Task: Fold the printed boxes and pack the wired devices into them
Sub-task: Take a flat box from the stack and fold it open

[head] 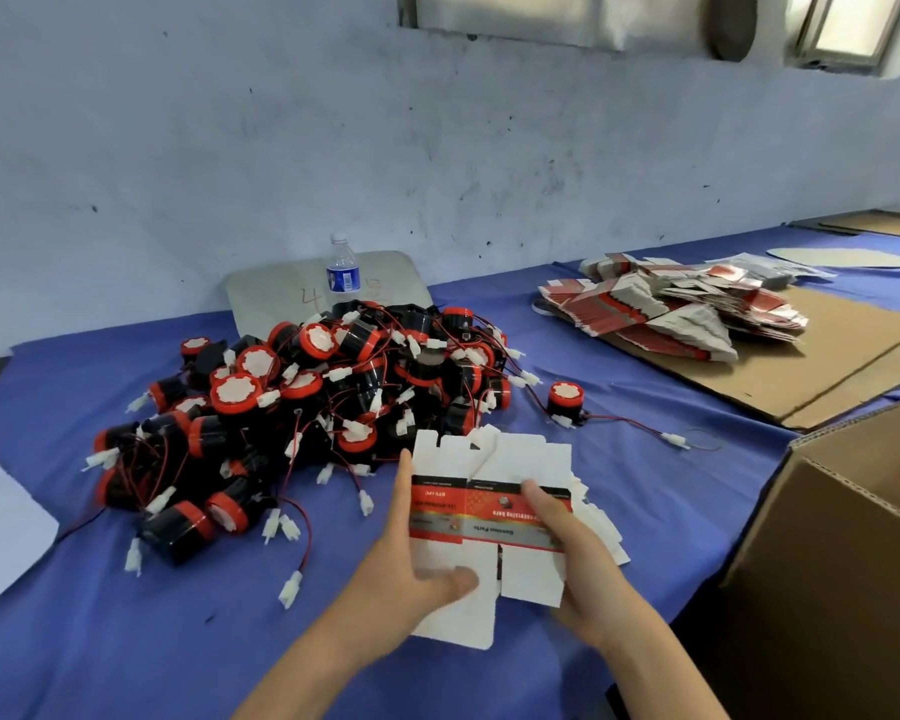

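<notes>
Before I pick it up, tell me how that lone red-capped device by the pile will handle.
The lone device stands on its flat end, so it probably won't roll unless tipped. Its thin wire trails loose across the blue cloth, so it will likely dangle and may snag the pile.

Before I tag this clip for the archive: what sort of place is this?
Probably a small factory packing bench. A heap of identical wired devices lies on the blue cloth, a stack of flat boxes waits on cardboard, and both hands hold one unfolded box.

Device pile (307, 407) lies left of flat box stack (666, 314) on table (100, 641).
</notes>
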Demonstrator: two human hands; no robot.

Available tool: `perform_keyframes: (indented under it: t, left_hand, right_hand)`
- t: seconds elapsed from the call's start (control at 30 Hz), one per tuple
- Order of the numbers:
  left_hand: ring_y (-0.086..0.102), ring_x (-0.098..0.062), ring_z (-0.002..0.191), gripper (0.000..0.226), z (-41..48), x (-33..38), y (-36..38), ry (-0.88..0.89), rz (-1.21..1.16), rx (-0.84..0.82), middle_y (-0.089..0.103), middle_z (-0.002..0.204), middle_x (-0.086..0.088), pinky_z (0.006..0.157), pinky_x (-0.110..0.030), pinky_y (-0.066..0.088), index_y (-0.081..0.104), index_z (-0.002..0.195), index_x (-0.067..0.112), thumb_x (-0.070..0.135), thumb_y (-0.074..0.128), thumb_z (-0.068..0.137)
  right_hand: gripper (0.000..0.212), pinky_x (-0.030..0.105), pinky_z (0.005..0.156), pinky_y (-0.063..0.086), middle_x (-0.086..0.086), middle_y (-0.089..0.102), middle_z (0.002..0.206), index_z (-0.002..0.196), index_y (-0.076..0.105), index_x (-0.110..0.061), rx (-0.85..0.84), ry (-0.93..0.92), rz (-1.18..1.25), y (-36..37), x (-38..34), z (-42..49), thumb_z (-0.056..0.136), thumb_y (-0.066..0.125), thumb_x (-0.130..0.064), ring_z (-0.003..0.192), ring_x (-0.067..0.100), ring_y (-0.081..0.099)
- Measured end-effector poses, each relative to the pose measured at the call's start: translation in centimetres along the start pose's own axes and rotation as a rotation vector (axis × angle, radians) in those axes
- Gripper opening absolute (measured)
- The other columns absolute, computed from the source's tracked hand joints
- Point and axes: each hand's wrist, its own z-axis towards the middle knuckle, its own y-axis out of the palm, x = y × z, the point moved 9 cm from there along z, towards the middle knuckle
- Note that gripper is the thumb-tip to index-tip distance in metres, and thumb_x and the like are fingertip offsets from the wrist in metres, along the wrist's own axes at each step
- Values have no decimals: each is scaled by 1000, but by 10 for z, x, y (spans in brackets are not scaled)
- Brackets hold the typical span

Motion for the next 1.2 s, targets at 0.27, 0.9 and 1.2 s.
perform_keyframes:
  t: [0.27,0.9,1.2]
  left_hand:
    - [58,9,106,77,-3,13,9,76,-41,170,59,123,24,81,-8,46,25,142,40,1,58,84]
    - [31,-6,142,76,-34,65,14,492,-228,209,26,154,26,100,-21,44,30,146,42,61,64,81]
    - [54,-19,123,38,-49,79,10,629,203,316,51,134,17,82,-51,56,49,129,44,52,53,92]
  right_hand:
    - [61,27,70,57,5,72,111,109,73,-27,-27,-64,-83,15,-7,-8,66,55,-67,98,19,70]
    - [63,8,67,50,-24,69,106,124,57,-43,132,-466,-279,18,-25,-32,66,54,-69,92,-5,66]
    - [62,43,97,49,-3,60,132,126,56,-47,85,-534,-315,21,-32,-43,74,49,-81,119,19,58]
